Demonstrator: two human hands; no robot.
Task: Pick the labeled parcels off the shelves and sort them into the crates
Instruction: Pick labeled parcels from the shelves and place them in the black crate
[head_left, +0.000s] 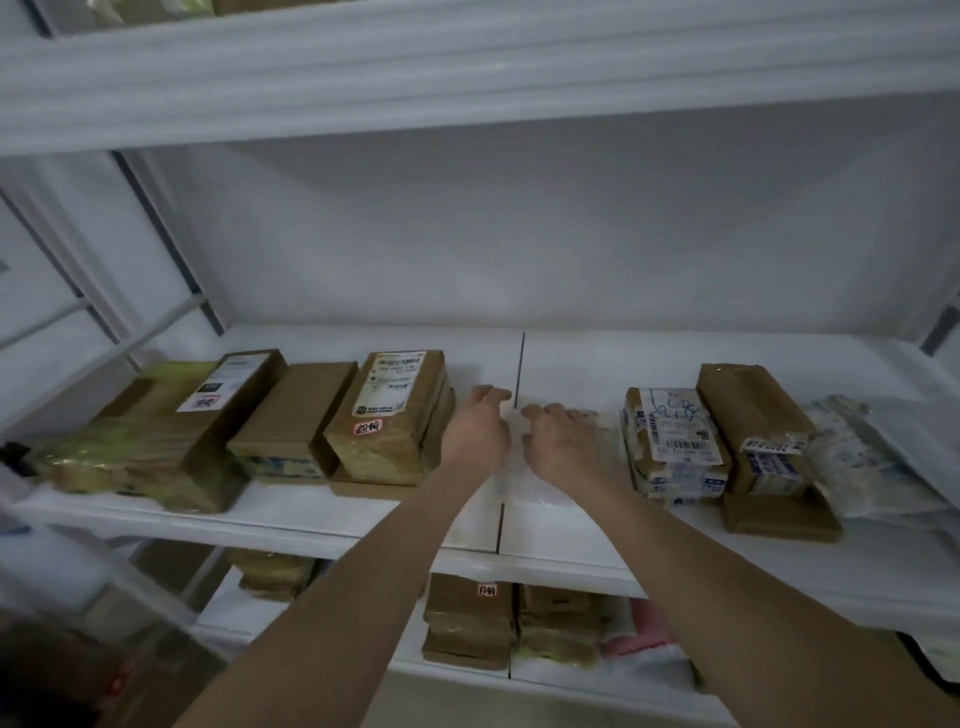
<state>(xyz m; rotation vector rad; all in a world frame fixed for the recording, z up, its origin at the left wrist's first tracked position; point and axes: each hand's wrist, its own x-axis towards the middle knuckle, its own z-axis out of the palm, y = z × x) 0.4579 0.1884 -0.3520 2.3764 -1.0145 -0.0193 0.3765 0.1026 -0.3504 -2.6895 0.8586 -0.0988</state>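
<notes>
Both my hands reach onto the white middle shelf (571, 364). My left hand (475, 431) and my right hand (563, 447) rest side by side on a flat white plastic parcel (519, 486) lying in the gap between the boxes; how firmly they grip it is unclear. Left of my hands stands a taped brown box with a white label (392, 415), with a plain brown box (291, 421) and a larger labelled one (171, 431) further left. To the right sit a scribbled labelled box (672, 441) and a taller brown box (758, 431).
A pale bubble-wrap bag (862, 457) lies at the shelf's right end. The lower shelf holds stacked brown parcels (470, 618) and a pink bag (647, 629). Another shelf board (467, 67) hangs close overhead. Metal uprights (171, 249) frame the left side.
</notes>
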